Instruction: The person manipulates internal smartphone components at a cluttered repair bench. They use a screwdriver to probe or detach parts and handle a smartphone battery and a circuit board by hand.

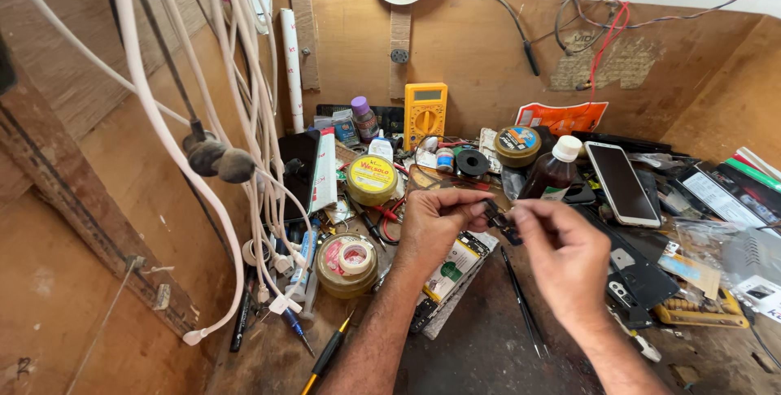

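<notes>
My left hand (437, 224) and my right hand (561, 253) meet above the workbench and pinch a small black electronic part (500, 220) between their fingertips. Under my left wrist lies an opened phone (449, 274) with its green and white insides showing. Black tweezers (521, 301) lie on the dark mat between my forearms.
A yellow multimeter (425, 112) leans on the back wall. A brown bottle (554, 170), a white-edged phone (622, 183), round tins (371, 178) and a tape roll in a tin (348, 261) crowd the bench. White cables (244, 118) hang at left. Screwdrivers (327, 354) lie near the front.
</notes>
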